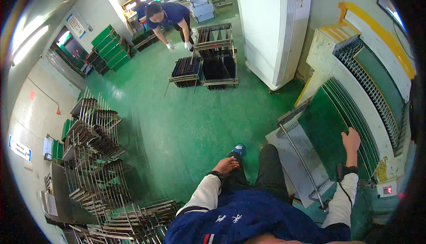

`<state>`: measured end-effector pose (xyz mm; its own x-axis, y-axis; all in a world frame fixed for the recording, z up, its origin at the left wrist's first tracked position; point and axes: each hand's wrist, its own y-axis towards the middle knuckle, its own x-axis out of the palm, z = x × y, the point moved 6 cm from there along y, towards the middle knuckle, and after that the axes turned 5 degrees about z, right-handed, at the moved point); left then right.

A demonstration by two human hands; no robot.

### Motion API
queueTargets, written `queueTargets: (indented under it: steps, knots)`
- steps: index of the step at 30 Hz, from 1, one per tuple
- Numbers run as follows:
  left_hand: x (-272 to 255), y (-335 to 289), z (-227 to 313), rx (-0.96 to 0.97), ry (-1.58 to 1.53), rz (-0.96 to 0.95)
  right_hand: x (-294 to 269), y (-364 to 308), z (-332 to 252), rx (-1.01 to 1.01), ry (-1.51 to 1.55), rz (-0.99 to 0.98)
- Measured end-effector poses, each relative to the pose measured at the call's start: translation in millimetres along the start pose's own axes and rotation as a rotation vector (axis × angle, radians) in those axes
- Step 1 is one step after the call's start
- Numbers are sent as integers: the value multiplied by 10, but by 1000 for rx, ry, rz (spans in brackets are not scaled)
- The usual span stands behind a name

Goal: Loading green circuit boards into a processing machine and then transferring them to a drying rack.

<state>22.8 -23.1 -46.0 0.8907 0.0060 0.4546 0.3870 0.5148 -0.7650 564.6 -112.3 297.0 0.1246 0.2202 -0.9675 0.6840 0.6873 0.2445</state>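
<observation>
Green panels [320, 126] are stood on edge in a row at the person's R side, w/ the broad face of the nearest one turned L and the edges of the others fanned behind it. They're held in a metal rack [302, 165] w/ toothed strips & a long bar, next to a lt-coloured machine [321, 51] w/ yellow trim.

The R hand [351, 140] is placed at the panels, fingers bent in by the nearest one's edge; whether it's clamped on a panel can't be told. A dark wristband [346, 171] w/ a cord is worn on that arm. The L hand [226, 165] is held well apart from the R, lowered by the L thigh, fingers loosely bent, nothing seen in it.

On the far L, metal racks [95, 155] are piled along the wall, w/ green floor [186, 120] seen betw. them & the person. A tall white cabinet [266, 26] is set ahead, R of ctr. Farther off, dark-filled racks [217, 68] are leaned toward by a co-worker [172, 13] in white gloves.
</observation>
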Motion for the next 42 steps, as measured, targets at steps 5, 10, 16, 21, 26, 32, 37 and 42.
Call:
queueTargets:
  steps: [5,10,16,21,26,32,37,42]
  knots:
    - [-20,22,-9,-9,-4,-16,1,0,-21,-19,16,10]
    - [32,-36,18,-27,-8,3,-33,-26,-27,-32,19,52]
    - [-5,-18,9,-17,0,5,-13,-11,-34,-28,-9,41]
    - [-15,15,-3,-23,3,20,17,0,-5,-40,-20,52]
    - [-56,37,-13,-26,20,13,2,-5,-23,-12,-21,11]
    - [-65,84,-31,-42,-6,-15,-8,-10,-12,0,-3,14]
    - [-99,97,-34,-20,7,-13,-59,-26,-66,9,-6,-7]
    - [-49,66,-19,-20,10,-8,-30,-17,-29,4,-13,0]
